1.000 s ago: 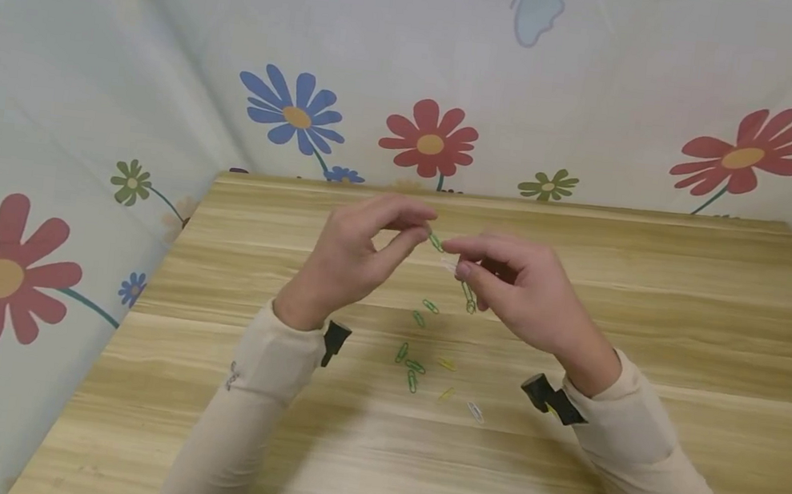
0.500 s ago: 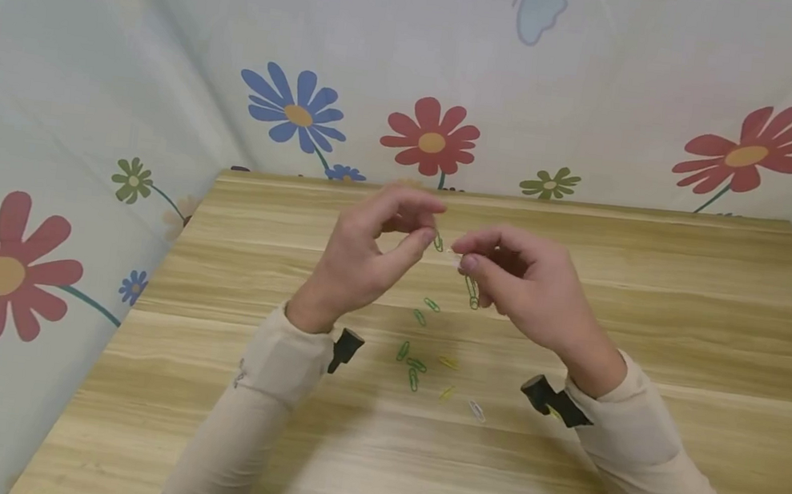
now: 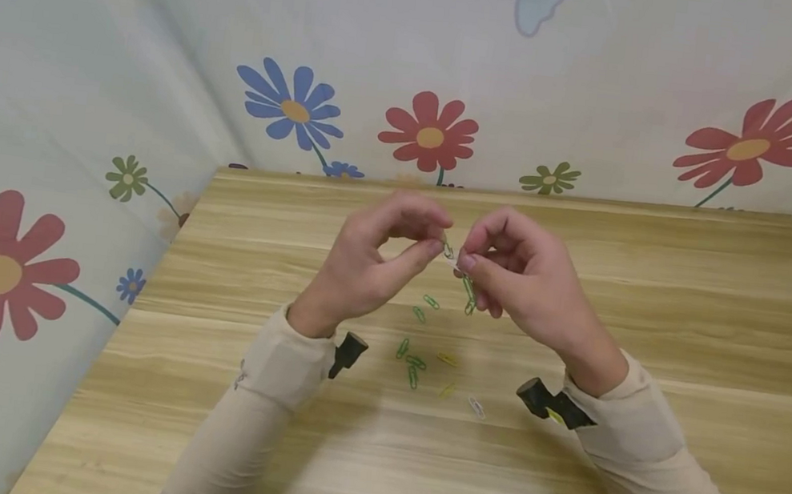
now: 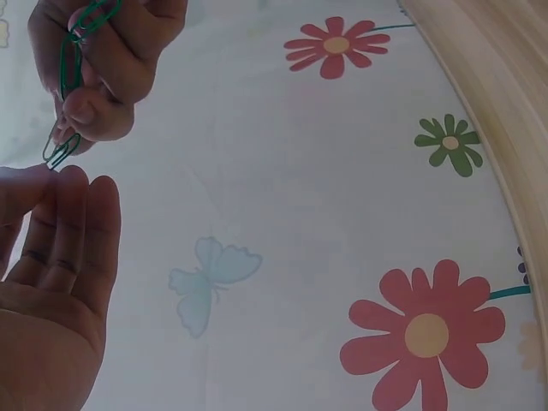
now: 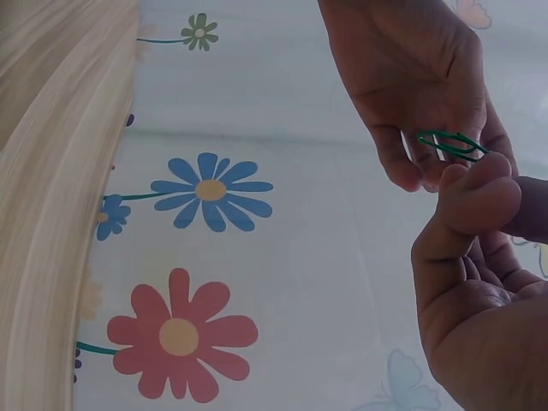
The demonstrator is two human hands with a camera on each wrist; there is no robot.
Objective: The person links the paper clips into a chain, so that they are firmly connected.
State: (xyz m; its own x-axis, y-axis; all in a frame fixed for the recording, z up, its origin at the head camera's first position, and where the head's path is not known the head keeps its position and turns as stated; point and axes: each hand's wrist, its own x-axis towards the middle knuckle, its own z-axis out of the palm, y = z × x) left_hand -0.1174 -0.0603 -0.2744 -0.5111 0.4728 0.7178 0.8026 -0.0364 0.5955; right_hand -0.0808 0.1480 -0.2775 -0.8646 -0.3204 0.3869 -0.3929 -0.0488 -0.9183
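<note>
Over the table, my left hand (image 3: 372,265) pinches a green paper clip (image 3: 448,249) between thumb and fingertips. My right hand (image 3: 533,281) pinches a white paper clip (image 3: 452,262), mostly covered by its thumb and index finger. Below those fingers hang linked green paper clips (image 3: 469,293). The left wrist view shows the held green clip (image 4: 64,151) meeting the right fingertips, with the hanging green clips (image 4: 72,64) against the right hand (image 4: 120,64). In the right wrist view, green wire loops (image 5: 449,145) show between both hands. Whether the green and white clips are hooked together I cannot tell.
Several loose green paper clips (image 3: 415,362) lie on the wooden table (image 3: 205,412) below the hands. Near them are yellow paper clips (image 3: 447,359) and a white paper clip (image 3: 476,407). A flowered cloth (image 3: 601,83) stands behind the table's back edge.
The gap between the hands has narrowed, and the left hand's green clip now meets the white one. The left hand has shifted slightly right. The loose clips lie where they were.
</note>
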